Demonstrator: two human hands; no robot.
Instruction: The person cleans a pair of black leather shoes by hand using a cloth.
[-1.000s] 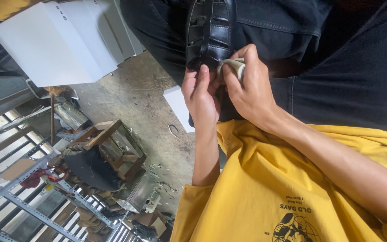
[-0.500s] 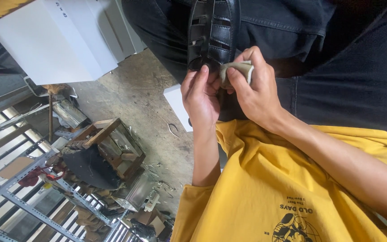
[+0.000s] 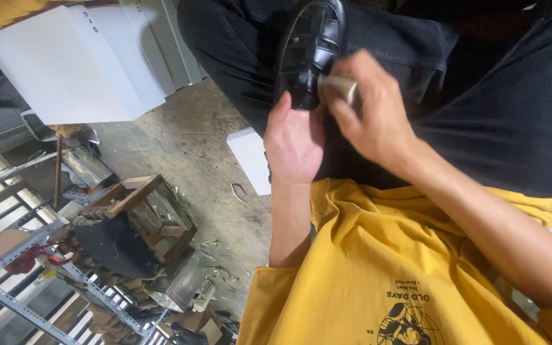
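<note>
Upper left of frame: stack of white boxes (image 3: 71, 64), flat and pale, over bare concrete floor (image 3: 180, 160). Lower left: metal shelving (image 3: 27, 281), wooden stool (image 3: 145, 214), scattered scraps. Bottom centre to right: yellow T-shirt (image 3: 365, 275). Top and right: dark trousers (image 3: 499, 121), lap serving as work surface.

Top centre: black leather shoe (image 3: 308, 54), glossy, resting on the lap, toe end toward frame centre. Left hand (image 3: 295, 140) cupped under and around the near end of the shoe, grasping it steady. Right hand (image 3: 375, 115) clenched on a small pale pad (image 3: 340, 86), pressed against the shoe's side just beside the left thumb; pad material not discernible.

Step in hand, judged: rubbing or wiping the upper. Next stroke likely needs firm counter-hold from the left hand, pad kept flat to the leather, shoe rotated to expose untreated areas.
</note>
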